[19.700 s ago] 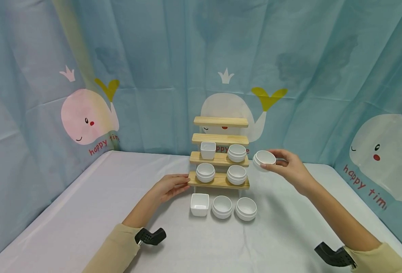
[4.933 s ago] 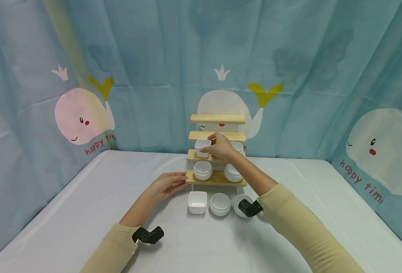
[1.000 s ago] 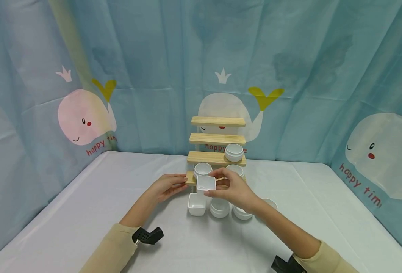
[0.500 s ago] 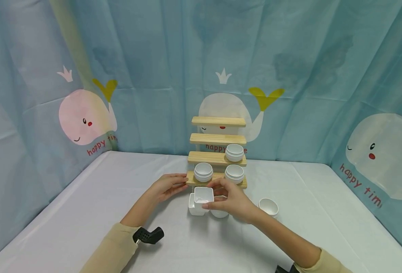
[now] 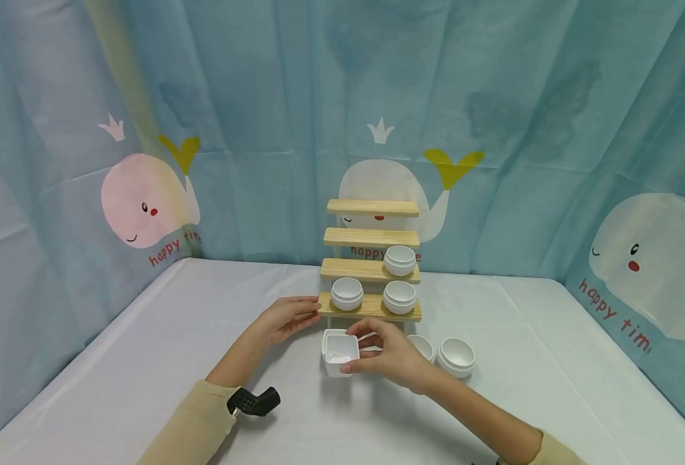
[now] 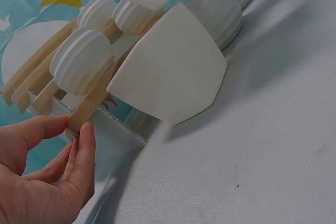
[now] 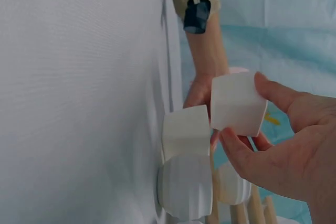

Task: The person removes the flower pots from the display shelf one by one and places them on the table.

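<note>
My right hand pinches a small square white bowl between thumb and fingers. The bowl hangs a little above a second square white bowl, which stands on the table and is mostly hidden in the head view. At the left end of the wooden tiered shelf, my left hand pinches the lowest board, as the left wrist view shows. That board carries two round white bowls, a left one and a right one. Another round bowl sits on the board above.
Right of the right hand, two round bowls stand on the white tablecloth, a nearer-hand one and an outer one. One more round bowl is hidden behind the hand in the head view. A blue curtain closes off the back.
My right hand has taken the square bowl off the second board from the bottom and lowered it over the table's square bowl. The round bowl held earliest now stands at right. Left hand unmoved.
</note>
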Motion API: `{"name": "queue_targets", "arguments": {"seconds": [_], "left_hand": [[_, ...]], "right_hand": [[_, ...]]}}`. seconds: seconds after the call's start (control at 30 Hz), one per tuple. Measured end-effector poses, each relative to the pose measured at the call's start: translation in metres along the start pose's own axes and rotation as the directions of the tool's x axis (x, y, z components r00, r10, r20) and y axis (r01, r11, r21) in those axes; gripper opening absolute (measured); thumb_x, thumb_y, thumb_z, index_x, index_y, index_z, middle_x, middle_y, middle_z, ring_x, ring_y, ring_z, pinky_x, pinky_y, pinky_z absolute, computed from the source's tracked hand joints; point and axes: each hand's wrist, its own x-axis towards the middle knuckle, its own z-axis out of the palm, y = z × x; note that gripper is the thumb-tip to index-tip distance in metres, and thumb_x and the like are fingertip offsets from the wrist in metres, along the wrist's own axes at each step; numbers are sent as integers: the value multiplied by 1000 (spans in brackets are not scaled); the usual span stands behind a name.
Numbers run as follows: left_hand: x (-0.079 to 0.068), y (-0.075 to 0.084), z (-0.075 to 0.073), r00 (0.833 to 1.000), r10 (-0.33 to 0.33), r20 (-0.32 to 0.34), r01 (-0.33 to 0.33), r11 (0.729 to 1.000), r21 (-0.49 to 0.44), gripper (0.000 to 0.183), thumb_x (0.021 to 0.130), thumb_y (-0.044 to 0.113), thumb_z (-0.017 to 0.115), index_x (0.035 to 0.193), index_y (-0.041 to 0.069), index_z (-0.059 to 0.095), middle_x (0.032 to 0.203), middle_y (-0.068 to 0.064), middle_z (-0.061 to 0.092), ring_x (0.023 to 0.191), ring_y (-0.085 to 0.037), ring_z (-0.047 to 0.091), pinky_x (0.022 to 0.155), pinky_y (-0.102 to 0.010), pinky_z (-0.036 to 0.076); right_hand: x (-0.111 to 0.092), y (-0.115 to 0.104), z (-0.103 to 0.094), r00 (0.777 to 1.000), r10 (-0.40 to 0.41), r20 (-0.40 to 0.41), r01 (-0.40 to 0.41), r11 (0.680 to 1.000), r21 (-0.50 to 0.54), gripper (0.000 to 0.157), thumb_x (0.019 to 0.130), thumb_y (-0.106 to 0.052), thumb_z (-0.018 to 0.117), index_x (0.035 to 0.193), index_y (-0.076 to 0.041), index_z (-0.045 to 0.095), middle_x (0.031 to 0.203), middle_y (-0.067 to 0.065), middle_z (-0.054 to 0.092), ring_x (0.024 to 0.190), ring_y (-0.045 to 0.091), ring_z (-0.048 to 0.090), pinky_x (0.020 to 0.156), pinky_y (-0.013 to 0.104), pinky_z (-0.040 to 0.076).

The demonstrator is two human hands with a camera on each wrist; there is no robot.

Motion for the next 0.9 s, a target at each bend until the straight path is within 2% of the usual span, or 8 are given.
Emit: {"name": "queue_targets", "arguments": {"seconds": [0.4,0.9], "left_hand": [[1,-1,2,1000,7,2,-7,1000,-2,50,105,-4,59,150,-18,44,106,-12,69,89,-13,72,87,-23,65],[-1,-1,1,1000,11,-7,-11,1000,2,48,105,-4,59,149,-18,45,107,-13,68,89,-13,71,87,-22,65]], "right_hand": [[-4,6,6,999,-30,16,30,999,14,50,79,2,90,121,7,64,114,10,67,99,18,65,87,19,61],[-3,15,15,998,-45,52,44,999,22,50,74,10,89,117,10,63,112,11,65,97,18,65,91,24,64]]}}
